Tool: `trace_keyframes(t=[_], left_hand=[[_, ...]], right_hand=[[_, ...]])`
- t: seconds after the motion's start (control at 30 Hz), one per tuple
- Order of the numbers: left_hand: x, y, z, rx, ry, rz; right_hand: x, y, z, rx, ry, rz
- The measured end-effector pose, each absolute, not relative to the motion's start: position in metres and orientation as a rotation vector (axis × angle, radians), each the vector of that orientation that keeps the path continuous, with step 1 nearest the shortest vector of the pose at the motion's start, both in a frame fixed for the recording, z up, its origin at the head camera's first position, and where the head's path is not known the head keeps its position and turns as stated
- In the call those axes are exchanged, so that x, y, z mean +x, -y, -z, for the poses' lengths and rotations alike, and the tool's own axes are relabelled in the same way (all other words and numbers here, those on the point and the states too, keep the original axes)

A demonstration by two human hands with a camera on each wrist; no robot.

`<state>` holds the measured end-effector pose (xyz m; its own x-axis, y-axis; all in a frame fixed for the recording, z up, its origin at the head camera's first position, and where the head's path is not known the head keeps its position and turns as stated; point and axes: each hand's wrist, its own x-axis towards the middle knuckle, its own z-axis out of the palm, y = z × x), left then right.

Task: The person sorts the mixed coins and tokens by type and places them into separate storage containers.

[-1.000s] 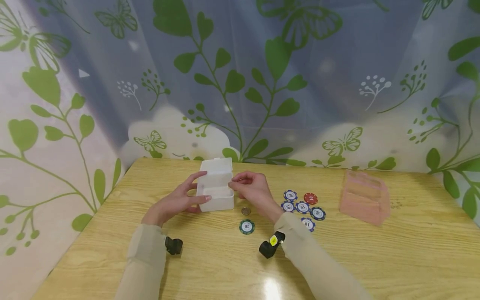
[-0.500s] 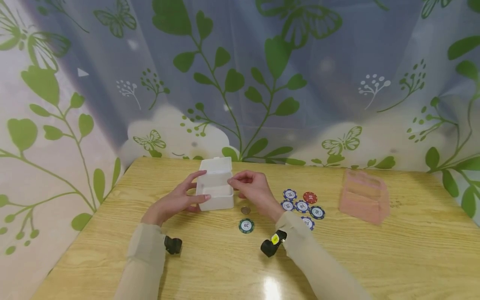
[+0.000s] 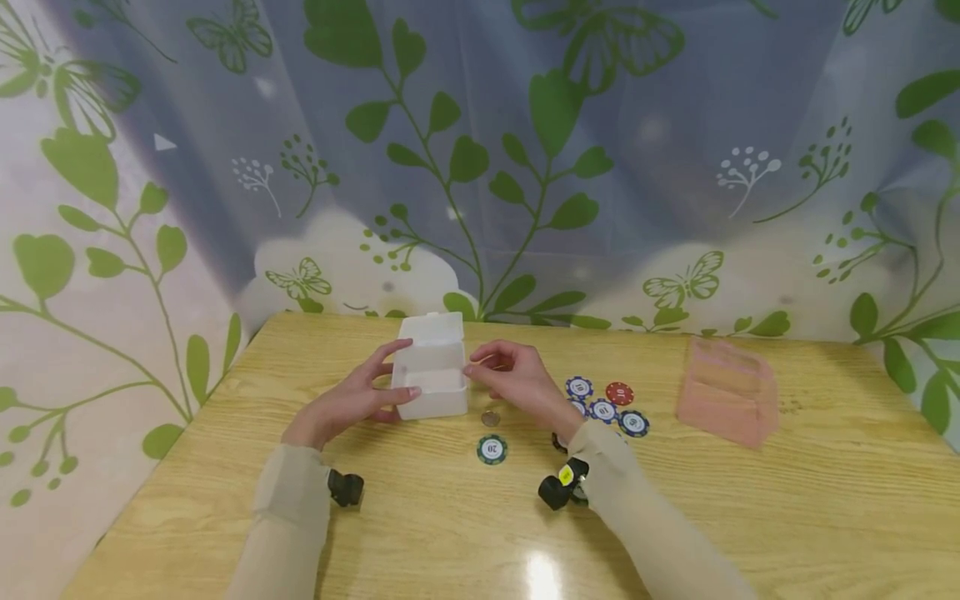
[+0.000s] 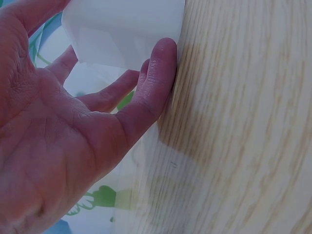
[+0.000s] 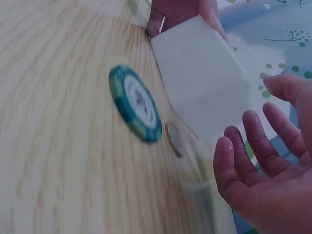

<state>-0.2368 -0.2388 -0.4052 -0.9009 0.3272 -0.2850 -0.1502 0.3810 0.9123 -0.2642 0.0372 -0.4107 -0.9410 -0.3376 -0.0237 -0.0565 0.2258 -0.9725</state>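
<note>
A white plastic box (image 3: pixel 433 406) stands on the table in the head view, its lid (image 3: pixel 431 327) tipped back. My left hand (image 3: pixel 347 406) grips the box's left side, the thumb on the front wall and a finger near the lid. At the right side is my right hand (image 3: pixel 517 377), its fingers loosely bent; in the right wrist view nothing shows between those fingers (image 5: pixel 265 151). In front of the box's right corner lie a coin (image 3: pixel 491 419) and a green poker chip (image 3: pixel 492 450) marked 20. I see nothing inside the box.
Right of my right hand lie several blue poker chips (image 3: pixel 603 410) and a red one (image 3: pixel 619 393). My wrist partly covers more dark chips. A translucent pink case-like piece (image 3: pixel 723 396) lies farther right. A patterned curtain (image 3: pixel 570 167) hangs behind the table (image 3: pixel 420 533).
My right hand has drawn slightly right, away from the box's opening, and its wrist now covers more of the chips. The left hand keeps its grip on the box.
</note>
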Motion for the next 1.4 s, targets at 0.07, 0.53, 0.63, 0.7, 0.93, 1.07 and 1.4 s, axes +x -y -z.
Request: trace_keyframes(t=[0.07,0.53,0.63,0.7,0.93,1.07,1.4], left_hand=[[-0.237,0.239,0.405,0.157,-2.224,-1.532],[-0.238,0.24,0.406,0.185,-2.221,-1.546],[-0.237,0.241,0.406,0.187,-2.224,-1.545],[-0.237,0.241,0.406,0.183,-2.226,-1.545],[-0.235,0.24,0.406,0.184,-2.22,-1.548],[-0.235,0.239,0.405,0.182,-2.222,-1.546],[-0.236,0.239,0.405,0.173,-2.221,-1.549]], right_hand=[[-0.265,-0.041,0.411,-0.386,-2.294,1.752],[-0.266,-0.066,0.422,-0.487,-2.388,1.546],[-0.265,-0.067,0.422,-0.518,-2.405,1.493],[-0.265,-0.068,0.423,-0.544,-2.415,1.455],[-0.262,-0.067,0.422,-0.591,-2.444,1.328],[-0.259,-0.065,0.422,-0.618,-2.483,1.253],[-0.255,-0.058,0.421,-0.705,-2.572,1.103]])
